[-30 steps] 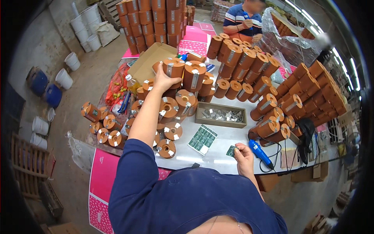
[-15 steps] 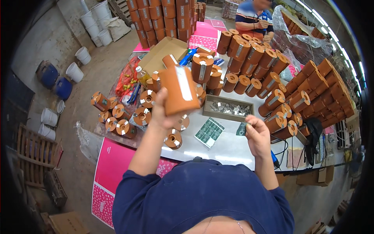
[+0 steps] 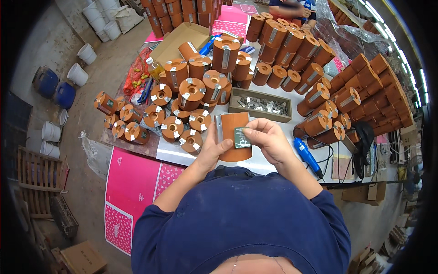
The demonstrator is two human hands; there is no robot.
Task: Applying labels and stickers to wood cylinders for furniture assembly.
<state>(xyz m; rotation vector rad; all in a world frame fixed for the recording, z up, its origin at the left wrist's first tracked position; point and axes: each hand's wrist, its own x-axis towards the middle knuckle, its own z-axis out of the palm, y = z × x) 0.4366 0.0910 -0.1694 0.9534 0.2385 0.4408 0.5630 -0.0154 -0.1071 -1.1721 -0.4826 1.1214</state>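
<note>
Close in front of my chest, an orange-brown clay-coloured cylinder (image 3: 234,122) is held with a metal strip along its left side. My left hand (image 3: 210,150) is closed around its left side, thumb across the front. In the pinch of my right hand (image 3: 272,142) is a small dark green sticker (image 3: 242,138), lying against the cylinder's front. Just beyond stands a shallow grey tray (image 3: 261,114) with many small metal pieces. The sheet of green stickers is hidden from view now.
Many similar cylinders (image 3: 191,91) crowd the table at left, back and right. A blue corded tool (image 3: 306,155) lies to the right. An open cardboard box (image 3: 182,43) and a bottle (image 3: 155,68) stand at back left. Across the table is another person (image 3: 292,10).
The cylinder has come down and toward my chest. My right hand has brought the green sticker leftward from the table's right side onto the cylinder's front.
</note>
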